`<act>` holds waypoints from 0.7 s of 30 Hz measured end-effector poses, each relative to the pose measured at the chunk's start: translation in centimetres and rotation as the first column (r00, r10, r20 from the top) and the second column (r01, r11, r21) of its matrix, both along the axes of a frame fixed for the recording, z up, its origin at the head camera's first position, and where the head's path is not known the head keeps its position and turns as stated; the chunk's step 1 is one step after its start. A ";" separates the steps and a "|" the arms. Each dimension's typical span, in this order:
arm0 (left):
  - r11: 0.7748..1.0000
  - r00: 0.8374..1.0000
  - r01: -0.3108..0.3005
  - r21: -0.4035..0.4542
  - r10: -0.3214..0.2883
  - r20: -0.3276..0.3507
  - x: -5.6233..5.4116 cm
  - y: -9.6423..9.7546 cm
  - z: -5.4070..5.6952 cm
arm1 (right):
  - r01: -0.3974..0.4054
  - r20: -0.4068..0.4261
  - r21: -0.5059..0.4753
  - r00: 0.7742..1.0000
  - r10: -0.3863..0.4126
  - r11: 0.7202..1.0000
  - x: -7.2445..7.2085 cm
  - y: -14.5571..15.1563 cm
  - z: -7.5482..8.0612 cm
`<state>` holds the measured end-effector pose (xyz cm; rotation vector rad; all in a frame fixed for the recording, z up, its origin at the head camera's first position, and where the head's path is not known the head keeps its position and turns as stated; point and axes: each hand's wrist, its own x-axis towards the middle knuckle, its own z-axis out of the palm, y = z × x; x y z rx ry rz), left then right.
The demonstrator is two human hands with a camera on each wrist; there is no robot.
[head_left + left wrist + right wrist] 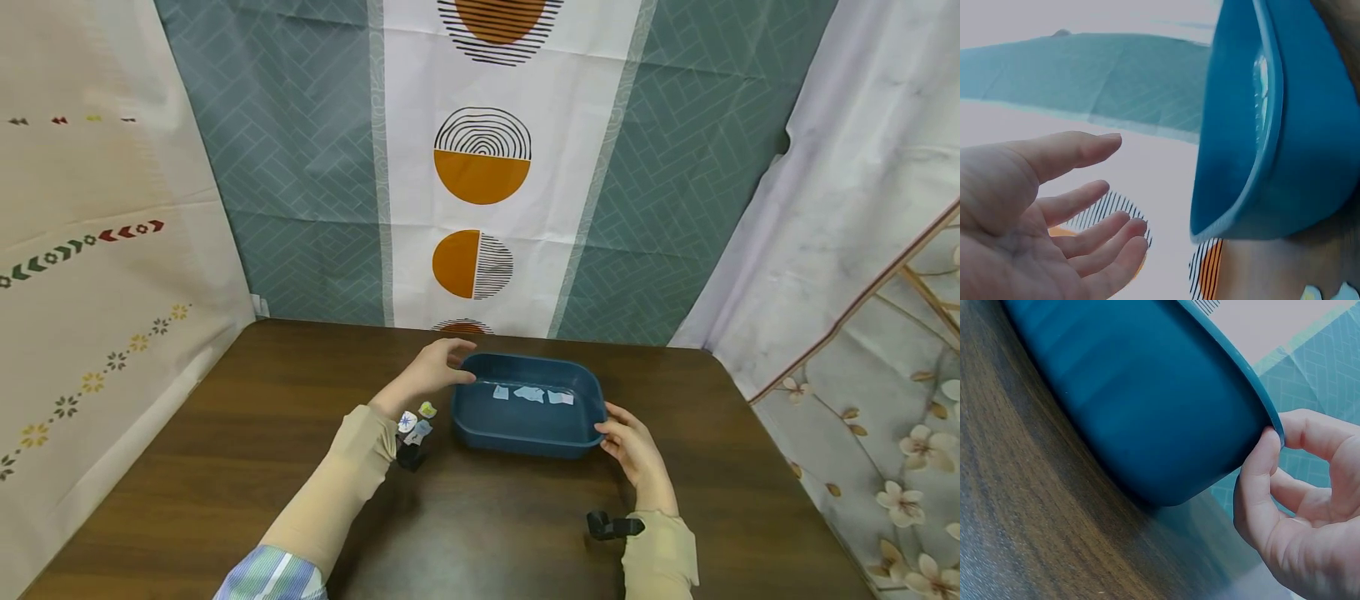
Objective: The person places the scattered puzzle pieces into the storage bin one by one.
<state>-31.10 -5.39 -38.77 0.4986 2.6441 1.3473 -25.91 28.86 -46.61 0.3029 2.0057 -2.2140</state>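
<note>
A blue plastic basin (517,427) sits on the brown table, with several small pale pieces (529,393) in a row inside it. At its right end my right hand (633,446) pinches the rim between thumb and fingers, which the right wrist view shows closely at the basin's lip (1254,381). My left hand (435,367) hovers by the back left corner, fingers spread and loosely bent. In the left wrist view that hand (1054,219) is apart from the basin (1316,125), and nothing lies in its palm.
Several small cut-out pieces, one a white piece with a blue star shape (407,422), lie on the table (480,517) beside the left wrist. A patterned cloth (480,167) hangs behind the table's back edge. More cloths hang at both sides.
</note>
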 end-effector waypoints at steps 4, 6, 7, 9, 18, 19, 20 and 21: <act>1.000 1.000 -0.028 0.012 0.029 -0.012 0.6 -1.6 -0.2 | -0.007 0.002 0.005 1.000 0.007 1.000 0.0 0.1 -0.1; 0.999 0.999 -0.040 0.023 0.040 -0.010 0.8 -2.4 -0.5 | -0.008 0.004 0.004 1.000 0.008 1.000 0.0 0.1 -0.1; 0.998 0.999 -0.049 0.034 0.049 -0.001 0.9 -2.9 -0.6 | -0.009 0.006 0.003 1.000 0.009 1.000 -0.1 0.1 -0.1; 0.996 0.998 -0.067 0.052 0.067 0.013 1.1 -3.7 -0.9 | -0.007 0.007 0.000 1.000 0.007 1.000 -0.1 0.0 -0.1; 0.989 0.988 -0.141 0.055 0.136 0.076 1.9 -6.4 -2.9 | -0.017 -0.002 0.012 1.000 0.017 1.000 -0.1 0.0 -0.1; 0.987 0.986 -0.148 0.057 0.143 0.089 2.0 -6.6 -3.2 | -0.016 -0.003 0.012 1.000 0.016 1.000 -0.1 0.0 -0.2; 0.988 0.986 -0.144 0.053 0.140 0.087 2.1 -6.8 -3.4 | -0.016 -0.002 0.013 1.000 0.016 1.000 -0.1 0.0 -0.2; 0.988 0.986 -0.148 0.050 0.143 0.089 2.2 -6.9 -3.7 | -0.017 -0.001 0.014 1.000 0.017 1.000 -0.1 0.0 -0.3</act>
